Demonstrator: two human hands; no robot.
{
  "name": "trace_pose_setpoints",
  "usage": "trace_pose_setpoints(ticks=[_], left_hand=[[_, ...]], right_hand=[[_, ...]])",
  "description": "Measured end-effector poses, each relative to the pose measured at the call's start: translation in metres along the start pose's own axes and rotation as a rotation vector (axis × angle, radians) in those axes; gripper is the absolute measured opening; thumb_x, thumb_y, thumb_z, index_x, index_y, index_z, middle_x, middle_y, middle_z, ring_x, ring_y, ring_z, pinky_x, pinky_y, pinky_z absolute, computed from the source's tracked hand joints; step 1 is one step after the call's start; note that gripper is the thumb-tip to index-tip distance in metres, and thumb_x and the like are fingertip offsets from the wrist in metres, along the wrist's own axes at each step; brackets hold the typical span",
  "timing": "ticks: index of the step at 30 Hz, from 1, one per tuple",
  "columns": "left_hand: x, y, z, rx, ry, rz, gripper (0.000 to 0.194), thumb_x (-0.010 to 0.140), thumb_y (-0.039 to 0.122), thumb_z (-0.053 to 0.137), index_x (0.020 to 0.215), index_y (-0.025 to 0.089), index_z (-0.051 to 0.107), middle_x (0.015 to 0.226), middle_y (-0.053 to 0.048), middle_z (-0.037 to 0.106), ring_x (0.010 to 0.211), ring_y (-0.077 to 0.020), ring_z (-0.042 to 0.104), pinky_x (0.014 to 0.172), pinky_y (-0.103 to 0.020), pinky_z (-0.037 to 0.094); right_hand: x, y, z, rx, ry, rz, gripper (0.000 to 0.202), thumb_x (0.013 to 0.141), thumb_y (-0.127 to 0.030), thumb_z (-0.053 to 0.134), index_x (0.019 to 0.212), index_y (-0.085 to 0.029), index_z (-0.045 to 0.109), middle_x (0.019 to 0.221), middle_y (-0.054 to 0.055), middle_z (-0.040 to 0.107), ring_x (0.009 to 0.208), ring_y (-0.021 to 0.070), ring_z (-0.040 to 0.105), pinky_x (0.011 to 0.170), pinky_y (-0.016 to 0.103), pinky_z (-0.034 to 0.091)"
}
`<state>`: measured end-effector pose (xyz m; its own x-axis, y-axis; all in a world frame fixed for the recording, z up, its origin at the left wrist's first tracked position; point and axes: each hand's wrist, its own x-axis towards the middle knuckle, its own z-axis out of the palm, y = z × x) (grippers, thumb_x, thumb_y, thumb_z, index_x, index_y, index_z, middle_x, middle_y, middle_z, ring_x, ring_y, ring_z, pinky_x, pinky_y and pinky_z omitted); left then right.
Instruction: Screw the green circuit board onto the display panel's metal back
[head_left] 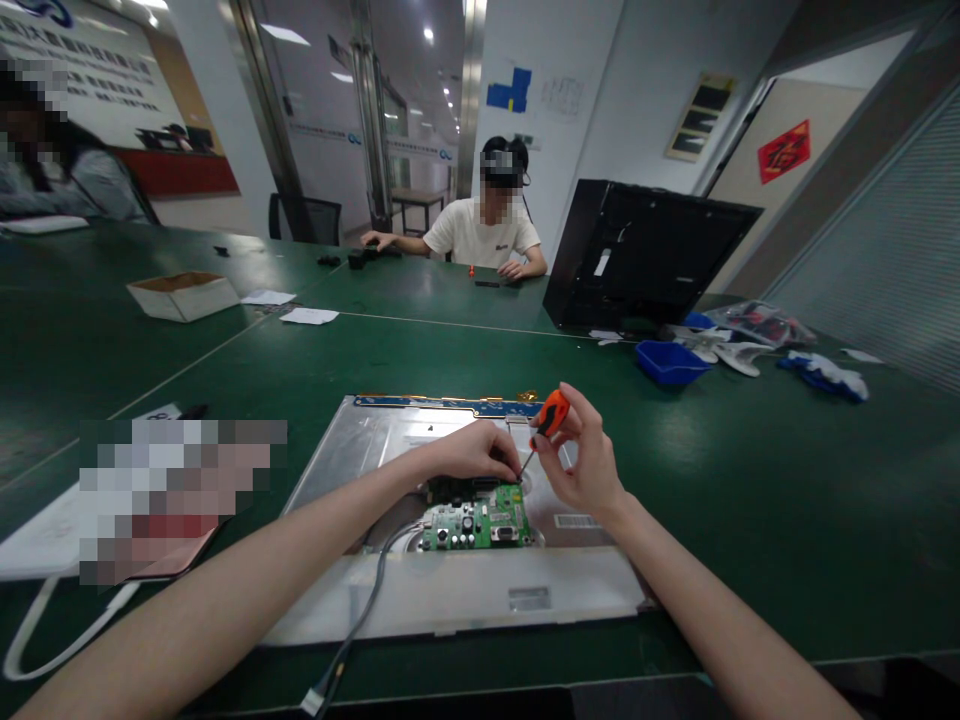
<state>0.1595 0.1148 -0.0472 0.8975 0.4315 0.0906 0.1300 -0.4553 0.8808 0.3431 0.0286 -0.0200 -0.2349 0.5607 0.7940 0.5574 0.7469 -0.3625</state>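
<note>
My right hand [589,468] grips an orange screwdriver [553,412] above the green circuit board [487,517], lower centre; my left hand's [474,450] hold I can't tell. White box [187,304] left, blue tray [675,371] right, contents unclear; upper-right red sign [784,152]: 福.

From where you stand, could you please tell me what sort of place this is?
Probably an electronics workspace in an office: a metal panel bearing a green circuit board, an orange screwdriver in the right hand, and glass doors beyond.
</note>
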Motion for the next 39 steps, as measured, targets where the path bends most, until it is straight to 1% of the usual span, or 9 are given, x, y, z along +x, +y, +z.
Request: trace_pose_setpoints(ticks=[3, 9, 12, 16, 21, 28, 34, 39], left_hand=[[0.0001, -0.0001, 0.0000, 0.014, -0.002, 0.006, 0.005, 0.077, 0.013, 0.073, 0.081, 0.013, 0.076, 0.076, -0.004, 0.074, 0.070, -0.0147, 0.065, 0.068, -0.023, 0.049], [-0.0001, -0.0005, -0.0009, 0.043, -0.005, 0.007, 0.008, 0.077, 0.012, 0.072, 0.083, 0.014, 0.077, 0.077, -0.002, 0.074, 0.072, -0.0139, 0.065, 0.071, -0.022, 0.048], [-0.0002, 0.0001, -0.0013, 0.039, -0.010, 0.015, 0.008, 0.076, 0.011, 0.073, 0.083, 0.015, 0.077, 0.077, -0.001, 0.074, 0.072, -0.0138, 0.065, 0.071, -0.022, 0.048], [-0.0004, 0.0021, -0.0020, 0.040, -0.016, 0.026, 0.008, 0.077, 0.010, 0.073, 0.082, 0.014, 0.077, 0.079, -0.003, 0.074, 0.074, -0.0145, 0.066, 0.071, -0.023, 0.048], [-0.0006, 0.0029, -0.0024, 0.058, -0.015, 0.014, 0.008, 0.078, 0.011, 0.073, 0.083, 0.015, 0.077, 0.079, -0.003, 0.074, 0.074, -0.0144, 0.066, 0.071, -0.023, 0.048], [0.0003, -0.0004, -0.0008, 0.001, -0.014, 0.012, 0.008, 0.077, 0.009, 0.072, 0.082, 0.014, 0.076, 0.076, -0.002, 0.073, 0.071, -0.0142, 0.065, 0.070, -0.023, 0.049], [-0.0006, 0.0016, -0.0015, 0.049, -0.006, 0.005, 0.009, 0.076, 0.009, 0.072, 0.082, 0.014, 0.076, 0.076, -0.002, 0.073, 0.072, -0.0142, 0.065, 0.070, -0.023, 0.048], [-0.0013, 0.0040, -0.0019, 0.059, -0.002, 0.003, 0.008, 0.077, 0.010, 0.071, 0.082, 0.014, 0.076, 0.077, -0.002, 0.072, 0.073, -0.0141, 0.065, 0.072, -0.023, 0.048]], right_hand=[[-0.0006, 0.0006, 0.0004, -0.008, 0.009, 0.005, 0.075, 0.087, -0.013, 0.056, 0.151, -0.027, 0.019, 0.080, 0.000, 0.062, 0.071, 0.0176, 0.066, 0.052, 0.026, 0.055], [-0.0025, 0.0024, 0.0030, -0.027, 0.054, 0.005, 0.073, 0.086, -0.015, 0.058, 0.149, -0.026, 0.022, 0.077, -0.001, 0.060, 0.061, 0.0146, 0.062, 0.050, 0.025, 0.054], [-0.0019, 0.0024, 0.0034, -0.039, 0.059, -0.001, 0.074, 0.086, -0.017, 0.060, 0.149, -0.026, 0.021, 0.079, -0.001, 0.061, 0.058, 0.0133, 0.060, 0.048, 0.024, 0.054], [-0.0022, 0.0042, 0.0037, -0.046, 0.057, 0.001, 0.076, 0.086, -0.018, 0.062, 0.149, -0.027, 0.021, 0.081, -0.001, 0.061, 0.058, 0.0128, 0.059, 0.047, 0.024, 0.053], [-0.0033, 0.0054, 0.0033, -0.037, 0.043, -0.005, 0.078, 0.085, -0.017, 0.063, 0.150, -0.027, 0.021, 0.074, -0.003, 0.058, 0.059, 0.0136, 0.060, 0.048, 0.024, 0.053], [0.0001, -0.0004, -0.0001, -0.006, 0.008, -0.028, 0.076, 0.086, -0.014, 0.057, 0.152, -0.026, 0.019, 0.079, 0.000, 0.062, 0.061, 0.0141, 0.062, 0.050, 0.024, 0.054], [0.0006, -0.0018, 0.0010, -0.042, 0.032, -0.018, 0.076, 0.086, -0.014, 0.058, 0.151, -0.026, 0.020, 0.079, -0.001, 0.062, 0.056, 0.0124, 0.059, 0.047, 0.024, 0.053], [-0.0008, 0.0018, 0.0033, -0.056, 0.050, 0.001, 0.076, 0.086, -0.017, 0.062, 0.150, -0.026, 0.021, 0.074, -0.004, 0.059, 0.053, 0.0116, 0.058, 0.046, 0.023, 0.051]])
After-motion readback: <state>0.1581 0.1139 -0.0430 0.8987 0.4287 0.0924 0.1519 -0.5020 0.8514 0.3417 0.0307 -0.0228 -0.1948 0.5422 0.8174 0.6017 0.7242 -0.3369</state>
